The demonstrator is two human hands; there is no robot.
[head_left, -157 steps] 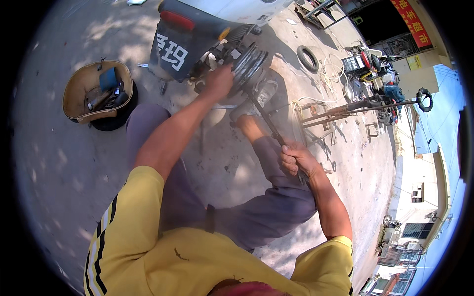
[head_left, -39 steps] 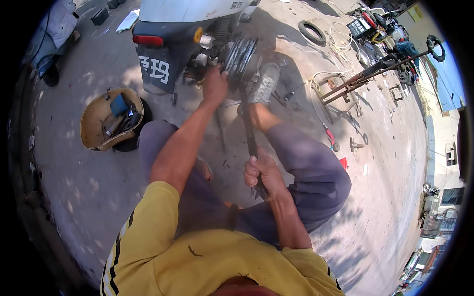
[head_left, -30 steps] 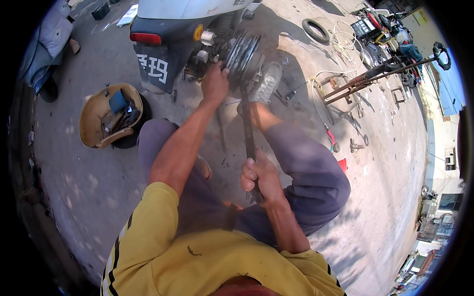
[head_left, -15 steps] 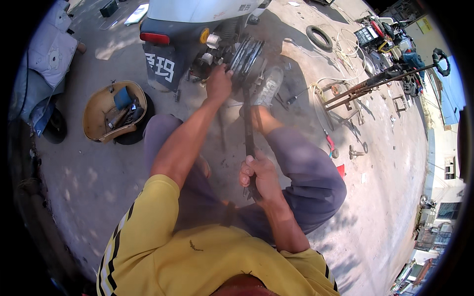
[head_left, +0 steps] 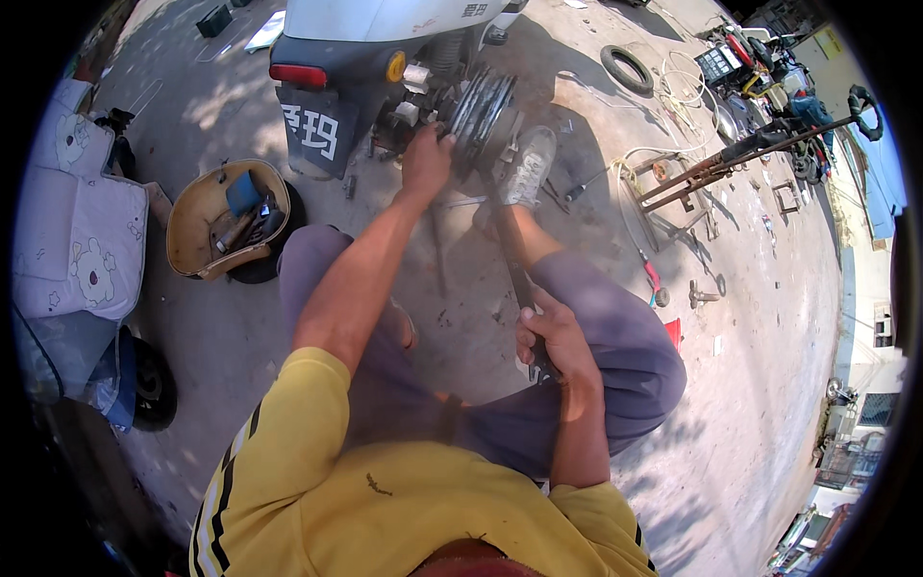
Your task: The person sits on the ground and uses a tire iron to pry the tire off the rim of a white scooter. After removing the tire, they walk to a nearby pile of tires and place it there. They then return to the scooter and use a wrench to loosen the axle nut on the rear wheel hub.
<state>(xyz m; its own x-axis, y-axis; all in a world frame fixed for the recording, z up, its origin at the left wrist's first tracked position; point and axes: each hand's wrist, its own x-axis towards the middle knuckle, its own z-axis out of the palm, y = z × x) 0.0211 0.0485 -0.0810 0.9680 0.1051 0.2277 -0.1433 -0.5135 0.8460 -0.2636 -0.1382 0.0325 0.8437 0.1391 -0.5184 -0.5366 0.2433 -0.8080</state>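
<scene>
A bare wheel rim (head_left: 481, 111), shiny and ribbed, is at the rear of a white scooter (head_left: 380, 21). My left hand (head_left: 426, 165) is closed at the rim's left edge, with its fingertips partly hidden there. In my right hand (head_left: 556, 338) is a long dark metal bar (head_left: 514, 255), the fingers wrapped round its near end. The bar slants away toward the lower side of the rim. Its far end is blurred, so I cannot tell whether it touches the rim.
Left of my knee stands a tan tub (head_left: 183, 216) with tools in it. A padded scooter (head_left: 82, 231) is farther left. To the right are a loose tyre (head_left: 626, 73), a pale hose (head_left: 673, 96), a rusty metal stand (head_left: 687, 183) and a red-handled tool (head_left: 654, 279).
My right hand has swung the bar's near end to the right. My left hand stays at the rim. More of the padded scooter shows at the left.
</scene>
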